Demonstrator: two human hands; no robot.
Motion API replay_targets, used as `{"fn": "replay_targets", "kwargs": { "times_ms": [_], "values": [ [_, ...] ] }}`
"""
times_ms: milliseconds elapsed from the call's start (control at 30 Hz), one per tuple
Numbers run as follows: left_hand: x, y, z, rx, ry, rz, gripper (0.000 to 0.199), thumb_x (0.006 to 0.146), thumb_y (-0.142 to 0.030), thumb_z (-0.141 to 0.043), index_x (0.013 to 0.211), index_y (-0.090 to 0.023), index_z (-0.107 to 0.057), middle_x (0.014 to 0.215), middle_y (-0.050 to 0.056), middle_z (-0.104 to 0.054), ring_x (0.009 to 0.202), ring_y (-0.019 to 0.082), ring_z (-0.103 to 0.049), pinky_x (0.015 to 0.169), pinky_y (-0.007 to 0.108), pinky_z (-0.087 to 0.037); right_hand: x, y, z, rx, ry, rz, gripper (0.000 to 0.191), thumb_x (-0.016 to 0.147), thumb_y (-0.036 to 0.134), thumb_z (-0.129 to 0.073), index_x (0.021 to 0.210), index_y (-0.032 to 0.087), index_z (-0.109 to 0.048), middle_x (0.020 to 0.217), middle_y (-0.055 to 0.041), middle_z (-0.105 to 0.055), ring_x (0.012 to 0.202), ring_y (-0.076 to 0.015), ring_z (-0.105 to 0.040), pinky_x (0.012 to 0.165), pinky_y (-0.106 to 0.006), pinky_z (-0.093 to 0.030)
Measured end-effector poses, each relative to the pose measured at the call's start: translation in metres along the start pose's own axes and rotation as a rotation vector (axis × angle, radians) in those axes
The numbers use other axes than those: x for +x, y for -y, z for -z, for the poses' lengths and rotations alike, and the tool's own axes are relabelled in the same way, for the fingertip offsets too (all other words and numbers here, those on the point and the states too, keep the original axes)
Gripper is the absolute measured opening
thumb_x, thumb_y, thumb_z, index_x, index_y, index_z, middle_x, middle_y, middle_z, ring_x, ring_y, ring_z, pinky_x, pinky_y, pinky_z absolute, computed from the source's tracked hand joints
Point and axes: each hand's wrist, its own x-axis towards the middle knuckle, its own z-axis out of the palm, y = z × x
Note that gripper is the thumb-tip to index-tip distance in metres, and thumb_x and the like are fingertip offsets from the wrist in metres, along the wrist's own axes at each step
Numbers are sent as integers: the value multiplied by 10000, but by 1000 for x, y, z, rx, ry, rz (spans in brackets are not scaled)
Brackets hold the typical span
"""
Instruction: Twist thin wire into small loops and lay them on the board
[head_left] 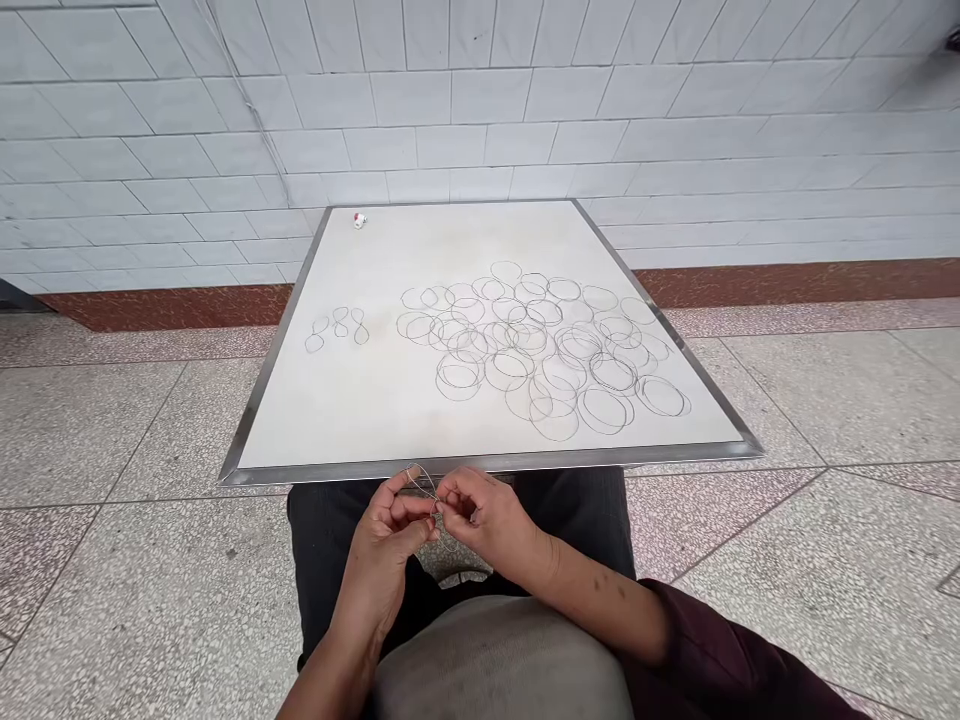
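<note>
A thin wire ring (424, 478), twisted into a figure eight, is pinched between my two hands over my lap, just in front of the table's near edge. My left hand (391, 535) grips it near the crossing, one loop rising by the index finger. On the other side my right hand (487, 515) has thumb and fingers closed at the same crossing. The lower loop hangs beneath, partly hidden by the fingers. On the table lie many round wire rings (510, 370), overlapping in a wide spread. Several figure-eight wires (360, 327) lie to the left.
The white table (360, 420) has a grey metal rim (487, 463). A small red and white object (360, 220) sits at its far left corner. Behind stands a white tiled wall (487, 95); speckled floor (165, 580) surrounds my legs.
</note>
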Motion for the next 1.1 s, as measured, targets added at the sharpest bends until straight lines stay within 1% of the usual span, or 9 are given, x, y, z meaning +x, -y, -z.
{"fn": "replay_targets", "kwargs": {
  "times_ms": [133, 233, 367, 567, 767, 833, 933, 1000, 1100],
  "values": [
    [4, 5, 2, -25, -12, 0, 616, 645, -166, -773, 1224, -177, -562, 736, -6, -710, 619, 131, -569, 675, 270, -448, 1, -4, -3, -16, 3, -23, 125, 773, 104, -578, 840, 208, -598, 716, 24, -563, 638, -117, -526, 581, -209, -433],
    [7, 8, 3, -30, -16, -13, 623, 653, -193, -790, 1230, -187, -555, 800, 14, -725, 634, 134, -584, 656, 266, -453, 4, -10, -8, -12, -11, -29, 152, 749, 76, -559, 822, 207, -586, 709, 28, -563, 640, -122, -533, 589, -218, -431],
    [11, 8, 5, -55, -43, -12, 622, 651, -261, -828, 1211, -194, -566, 859, 43, -729, 715, 155, -631, 705, 292, -496, 11, -16, -14, 3, -34, -24, 125, 758, 85, -566, 802, 199, -590, 687, 28, -573, 629, -124, -540, 589, -219, -427],
    [20, 2, 8, -47, -126, -60, 610, 624, -315, -861, 1161, -193, -597, 762, 10, -695, 687, 154, -637, 654, 273, -511, 21, -13, -19, -11, 17, -8, 153, 763, 57, -561, 811, 201, -587, 723, 18, -596, 662, -137, -560, 605, -235, -424],
    [34, -7, 13, -51, -144, -160, 603, 646, -333, -844, 1165, -177, -581, 688, -10, -656, 681, 165, -644, 706, 320, -534, 41, -7, -25, -60, 54, 26, 181, 785, 50, -543, 876, 196, -596, 805, -8, -623, 733, -161, -589, 667, -272, -449],
    [40, -12, 17, -39, -154, -178, 606, 656, -340, -833, 1174, -173, -566, 686, -14, -643, 673, 164, -645, 711, 327, -536, 50, -5, -28, -59, 84, 26, 185, 781, 52, -552, 887, 196, -602, 815, -10, -628, 740, -164, -592, 666, -276, -454],
    [56, -21, 29, 81, -190, -215, 639, 656, -365, -810, 1200, -167, -539, 668, -33, -607, 642, 161, -638, 689, 331, -541, 65, -6, -33, -19, 126, 30, 152, 809, 118, -587, 928, 203, -627, 834, -13, -643, 754, -170, -606, 681, -288, -477],
    [72, -32, 41, 200, -237, -248, 639, 658, -380, -786, 1203, -159, -538, 676, -30, -606, 627, 163, -636, 661, 326, -542, 75, -11, -35, 7, 118, 50, 191, 842, 177, -595, 1025, 206, -639, 869, -25, -659, 785, -178, -623, 725, -310, -501],
    [105, -58, 63, 299, -302, -276, 644, 671, -305, -775, 1238, -138, -519, 681, -20, -622, 667, 164, -639, 655, 296, -530, 87, -26, -37, -13, 67, 64, 251, 882, 227, -569, 1124, 194, -627, 920, -50, -674, 817, -189, -639, 768, -336, -522]
  ]
}}
